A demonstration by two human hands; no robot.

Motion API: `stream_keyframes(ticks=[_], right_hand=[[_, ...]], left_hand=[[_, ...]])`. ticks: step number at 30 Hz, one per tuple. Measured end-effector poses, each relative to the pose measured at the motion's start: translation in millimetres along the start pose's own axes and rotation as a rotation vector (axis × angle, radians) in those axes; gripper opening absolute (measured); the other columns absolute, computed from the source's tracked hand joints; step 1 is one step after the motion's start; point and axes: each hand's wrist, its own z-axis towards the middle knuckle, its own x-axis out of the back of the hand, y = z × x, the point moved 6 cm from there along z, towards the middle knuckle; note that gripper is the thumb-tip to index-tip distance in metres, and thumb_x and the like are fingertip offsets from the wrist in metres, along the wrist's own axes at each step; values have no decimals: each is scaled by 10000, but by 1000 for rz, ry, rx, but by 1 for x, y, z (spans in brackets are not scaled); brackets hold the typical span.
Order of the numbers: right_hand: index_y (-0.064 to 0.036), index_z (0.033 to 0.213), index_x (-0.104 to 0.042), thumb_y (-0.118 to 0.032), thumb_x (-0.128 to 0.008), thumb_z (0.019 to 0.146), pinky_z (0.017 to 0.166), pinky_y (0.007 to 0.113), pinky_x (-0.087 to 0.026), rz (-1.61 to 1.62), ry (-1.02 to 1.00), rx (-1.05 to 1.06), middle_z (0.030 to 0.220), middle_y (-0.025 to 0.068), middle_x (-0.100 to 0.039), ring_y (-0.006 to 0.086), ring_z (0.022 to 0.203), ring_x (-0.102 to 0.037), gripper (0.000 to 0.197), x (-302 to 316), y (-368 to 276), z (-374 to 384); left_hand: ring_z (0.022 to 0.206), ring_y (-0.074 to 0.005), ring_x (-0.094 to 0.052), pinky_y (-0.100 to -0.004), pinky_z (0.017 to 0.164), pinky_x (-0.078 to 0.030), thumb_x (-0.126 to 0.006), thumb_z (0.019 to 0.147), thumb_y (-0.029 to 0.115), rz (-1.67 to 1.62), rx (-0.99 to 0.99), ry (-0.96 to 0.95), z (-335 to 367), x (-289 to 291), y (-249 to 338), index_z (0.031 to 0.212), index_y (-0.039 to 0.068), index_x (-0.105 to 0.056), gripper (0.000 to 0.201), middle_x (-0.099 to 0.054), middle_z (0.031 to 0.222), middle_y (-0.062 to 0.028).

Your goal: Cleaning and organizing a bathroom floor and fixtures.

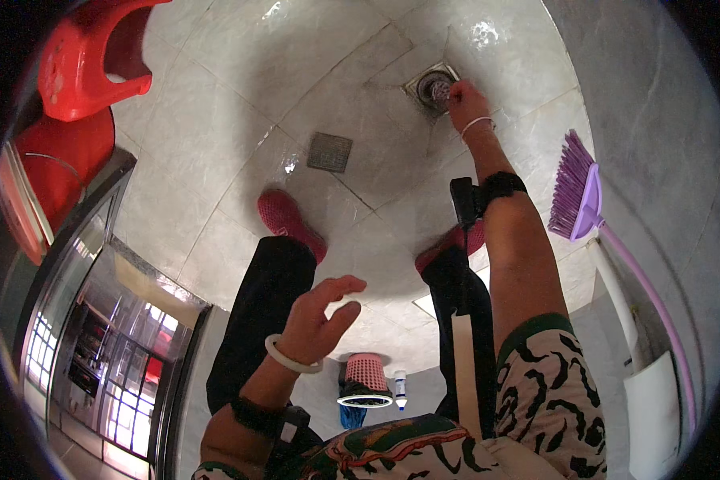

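Observation:
At the far right of the tiled floor, a square floor drain [432, 86] lies uncovered, showing a dark round opening. My right hand [468, 108] reaches down to its right edge, fingers pinched together. A small greyish, rough-looking piece [440, 91] sits at the fingertips inside the opening; its kind is too small to make out. A square metal drain grate [330, 152] rests flat on the tiles, left of the drain and nearer to me. My left hand [316, 318] hovers over my lap, thumb and forefinger apart, with nothing in it.
Red plastic stool [80, 72] and red basin [72, 156] stand at the left by a glass-paned door [96, 360]. On the right, a purple broom [576, 192] leans along the wall beside a white container [652, 408]. A pink basket bin [365, 372] and a small bottle [401, 388] are behind my feet.

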Motion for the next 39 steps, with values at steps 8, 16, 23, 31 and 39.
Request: stream_keyframes(ticks=[8,16,23,31,39], right_hand=[[-46,820,-528,-19,-522,704,579,276,-433,858,-710,-137,671,0,-531,142,616,-509,120,46,-71,-117],[-24,811,-533,45,-511,682,584,208,-407,568,-836,424,740,26,-528,74,627,-495,148,86,-172,-191],[-70,971,-558,-65,-571,678,766,326,-404,387,-175,539,1116,151,-421,251,872,-496,293,112,-186,-197],[-133,1033,-538,-175,-597,669,890,426,-297,158,-208,672,1191,185,-356,361,1080,-349,371,100,-202,-227],[-100,1072,-501,-85,-655,620,726,308,-432,473,-261,413,1017,145,-498,258,882,-514,478,100,-178,-205]], left_hand=[[901,-127,-497,-244,729,-420,-471,802,115,-124,33,217,10,8,-14,1022,-7,-500,253,-552,962,-85],[572,-67,-503,-195,506,-430,-520,794,152,-386,256,77,21,-14,0,966,-8,-554,237,-559,688,-31],[552,-78,-542,-209,519,-485,-517,809,186,-649,276,317,20,1,-7,961,-16,-560,256,-581,695,-47],[590,-119,-569,-239,534,-501,-503,816,229,-790,245,353,18,-2,-17,940,1,-537,261,-586,753,-54],[623,-122,-580,-243,575,-503,-541,795,183,-802,258,503,18,7,-18,939,-6,-554,238,-594,757,-75]])
